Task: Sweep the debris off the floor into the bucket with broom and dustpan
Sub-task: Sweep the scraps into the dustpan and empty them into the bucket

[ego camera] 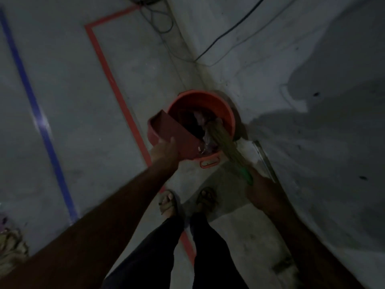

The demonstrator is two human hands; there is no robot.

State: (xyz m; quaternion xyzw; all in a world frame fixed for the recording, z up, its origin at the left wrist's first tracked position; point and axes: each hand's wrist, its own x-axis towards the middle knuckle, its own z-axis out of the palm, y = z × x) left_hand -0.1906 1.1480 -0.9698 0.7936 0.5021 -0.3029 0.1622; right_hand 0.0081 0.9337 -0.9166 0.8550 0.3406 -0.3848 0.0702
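Bare workroom: taped concrete floor [62, 101], cables [164, 24]

The bucket [201, 124] stands on the floor [62, 101] ahead of 2 feet [187, 200]. The dustpan [175, 133] tilts over its left rim; the broom [223, 140] reaches in from the right. Debris [200, 119] lies inside. Cables [162, 19] lie beyond.

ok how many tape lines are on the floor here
2. A blue tape line runs down the left side of the floor. A red tape line sits nearer the middle, passing left of the bucket and between the feet. More may lie outside the view.
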